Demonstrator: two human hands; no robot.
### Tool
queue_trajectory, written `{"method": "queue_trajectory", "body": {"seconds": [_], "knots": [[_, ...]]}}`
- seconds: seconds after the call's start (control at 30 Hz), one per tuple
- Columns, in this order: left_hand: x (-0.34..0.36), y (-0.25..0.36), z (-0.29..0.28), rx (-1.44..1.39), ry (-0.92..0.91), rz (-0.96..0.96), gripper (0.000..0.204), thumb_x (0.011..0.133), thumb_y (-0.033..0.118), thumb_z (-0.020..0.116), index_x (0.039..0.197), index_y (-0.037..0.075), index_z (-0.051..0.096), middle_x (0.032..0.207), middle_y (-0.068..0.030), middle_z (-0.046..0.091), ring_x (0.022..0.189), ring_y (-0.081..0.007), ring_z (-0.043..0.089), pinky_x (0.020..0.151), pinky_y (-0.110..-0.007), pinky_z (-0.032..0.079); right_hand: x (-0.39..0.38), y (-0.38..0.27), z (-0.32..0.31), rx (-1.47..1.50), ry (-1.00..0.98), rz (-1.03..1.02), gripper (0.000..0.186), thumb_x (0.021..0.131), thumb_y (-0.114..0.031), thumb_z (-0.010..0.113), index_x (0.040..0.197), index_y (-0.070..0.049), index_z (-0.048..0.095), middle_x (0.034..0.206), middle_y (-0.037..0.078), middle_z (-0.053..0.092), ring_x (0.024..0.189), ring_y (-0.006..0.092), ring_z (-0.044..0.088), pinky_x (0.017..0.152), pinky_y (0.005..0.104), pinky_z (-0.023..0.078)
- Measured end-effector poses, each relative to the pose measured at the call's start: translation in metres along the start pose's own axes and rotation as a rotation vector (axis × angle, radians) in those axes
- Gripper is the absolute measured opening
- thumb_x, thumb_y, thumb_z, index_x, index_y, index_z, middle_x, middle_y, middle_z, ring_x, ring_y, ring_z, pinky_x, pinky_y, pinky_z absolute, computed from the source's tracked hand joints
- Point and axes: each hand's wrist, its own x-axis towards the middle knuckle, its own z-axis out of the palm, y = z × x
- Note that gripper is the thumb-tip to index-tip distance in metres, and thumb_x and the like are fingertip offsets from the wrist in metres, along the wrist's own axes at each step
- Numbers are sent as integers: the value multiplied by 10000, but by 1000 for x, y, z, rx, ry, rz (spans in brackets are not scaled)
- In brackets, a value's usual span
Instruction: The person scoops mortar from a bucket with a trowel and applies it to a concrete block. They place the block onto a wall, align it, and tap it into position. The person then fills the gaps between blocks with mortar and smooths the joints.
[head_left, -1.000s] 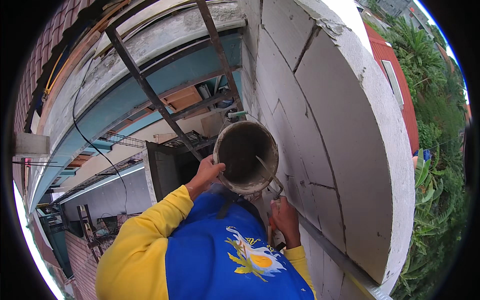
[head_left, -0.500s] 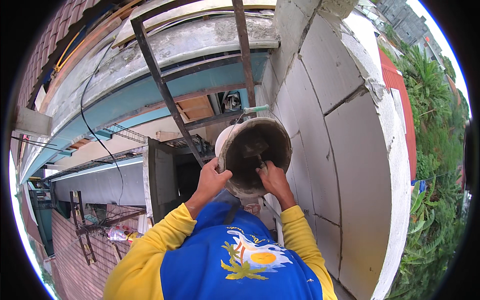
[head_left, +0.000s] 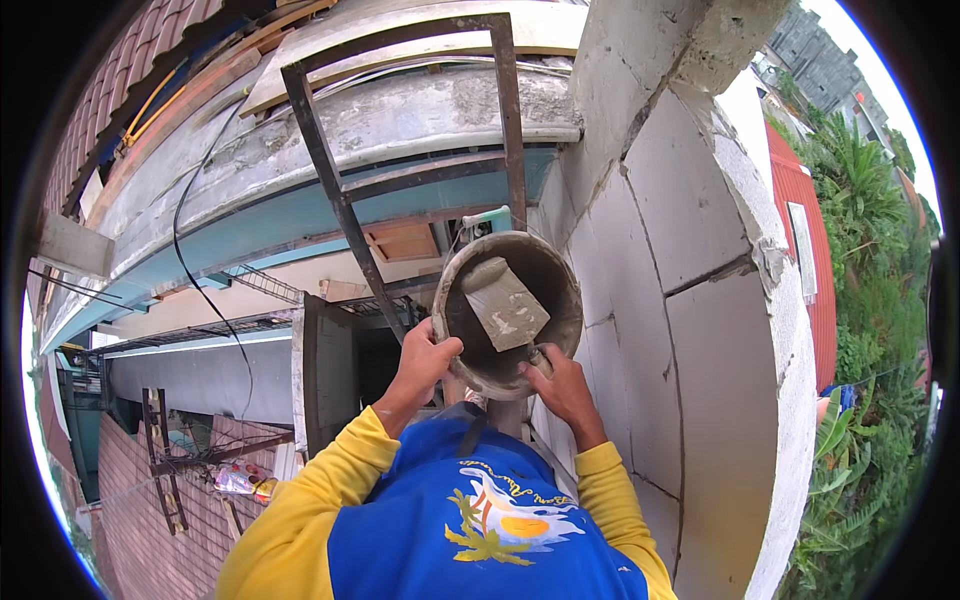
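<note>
In front of me is a mortar-stained bucket, its mouth turned up toward me. Closed round its left rim is my left hand, thumb over the edge. My right hand grips the handle of a trowel at the right side of the bucket's mouth. Grey wet mortar covers the broad blade, which lies within the bucket opening. The bucket's wire bail with a pale green grip rests at the far rim. How much mortar lies at the bottom is hidden in shadow.
A pale block wall with dark joints rises close on my right. Beyond the bucket stands a dark metal frame, with a concrete ledge behind it. At lower left, a tiled roof lies below, and a black cable hangs down.
The trowel has come up from deep inside the bucket, its blade now showing a load of grey mortar. The bucket's mouth has turned more toward me. My left hand keeps its hold.
</note>
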Motion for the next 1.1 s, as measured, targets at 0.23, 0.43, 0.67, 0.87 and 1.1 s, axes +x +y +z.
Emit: {"method": "queue_trajectory", "body": {"seconds": [0.23,0.43,0.67,0.87,1.1], "knots": [[13,33,-2,-139,-5,-146,465,903,10,623,1358,5,529,1189,-155,682,990,-364,771,818,-544,693,7,-40,-20,393,230,-28,394,1038,-188,589,1346,57,610,833,102,645,713,203,624,651,336,508],[27,16,-12,-195,-25,-124,393,894,5,644,1279,17,571,1127,-143,686,929,-329,762,781,-558,686,57,-157,-63,884,517,-335,369,1122,-159,469,1439,20,410,840,44,544,635,113,541,581,301,538],[24,-28,-62,-191,101,-151,364,900,0,640,1256,20,566,1110,-143,681,929,-354,757,799,-616,683,159,-222,-95,1053,781,-418,289,1135,-182,496,1305,-14,335,811,70,547,592,115,566,487,283,509],[19,-52,-96,-194,170,-186,416,890,-11,634,1292,36,538,1107,-142,660,929,-366,742,753,-640,673,217,-232,-136,745,1065,-298,347,1113,-196,583,1219,-7,312,839,133,585,592,163,606,505,332,507],[6,-66,-142,-44,307,-229,417,889,35,665,1276,43,511,1154,-182,653,1007,-382,733,814,-612,673,230,-258,-95,637,1135,-416,364,1115,-210,601,1144,-47,277,857,148,584,536,155,580,446,336,479]]}}
